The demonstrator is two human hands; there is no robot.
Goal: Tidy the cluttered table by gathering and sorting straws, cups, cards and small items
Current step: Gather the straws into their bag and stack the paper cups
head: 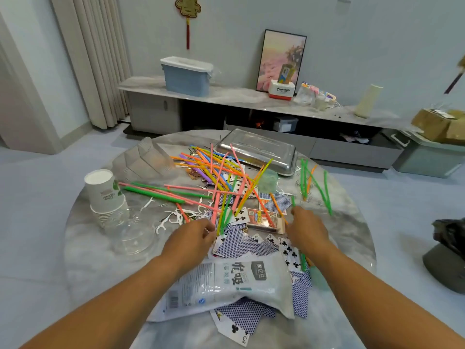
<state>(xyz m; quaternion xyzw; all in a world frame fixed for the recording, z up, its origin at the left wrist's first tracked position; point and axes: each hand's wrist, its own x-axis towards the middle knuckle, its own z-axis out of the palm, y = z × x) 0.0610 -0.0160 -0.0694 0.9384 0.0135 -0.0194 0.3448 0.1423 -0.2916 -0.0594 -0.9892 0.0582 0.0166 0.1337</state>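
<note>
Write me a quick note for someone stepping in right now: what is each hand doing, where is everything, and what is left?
Left hand grips the near ends of a few straws. Right hand reaches into the playing cards; grip unclear.
Loose straws lie across the table centre, more green straws at right. Paper cups are stacked at left, clear cups beside them. Floss picks are scattered.
Nearly all sorting remains.

One camera on my head, facing forward and down, close over the round table (83,248), my forearms reaching in from below.
</note>
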